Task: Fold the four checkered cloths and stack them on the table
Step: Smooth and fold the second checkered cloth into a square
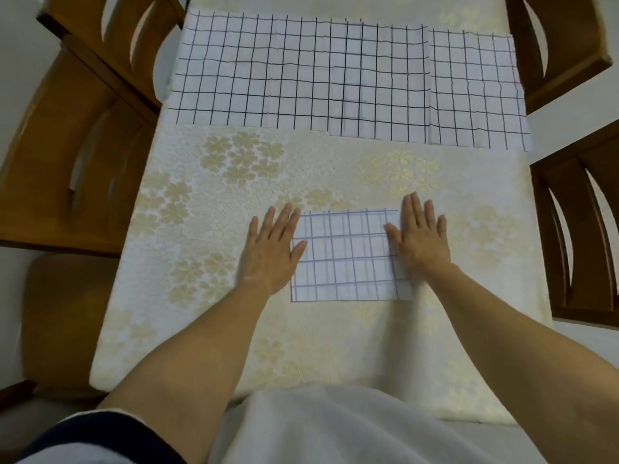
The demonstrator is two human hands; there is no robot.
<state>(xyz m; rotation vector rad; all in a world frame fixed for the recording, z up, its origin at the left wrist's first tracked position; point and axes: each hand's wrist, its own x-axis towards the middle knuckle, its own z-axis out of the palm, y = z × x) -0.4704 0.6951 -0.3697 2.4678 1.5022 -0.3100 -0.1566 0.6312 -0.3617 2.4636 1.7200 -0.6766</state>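
A folded white cloth with a dark grid [346, 256] lies flat near the middle of the table as a small rectangle. My left hand [269, 246] rests palm down on its left edge, fingers spread. On the cloth's right edge, my right hand [418, 236] presses flat in the same way. Neither hand grips anything. Across the far part of the table, unfolded checkered cloths [301, 75] lie spread out and overlapping, with another one [479, 92] at the far right.
The table [207, 329] has a cream covering with pale gold flowers. Wooden chairs stand along the left side [77, 128] and the right side [579, 229]. A cushioned seat [57, 313] sits at the near left.
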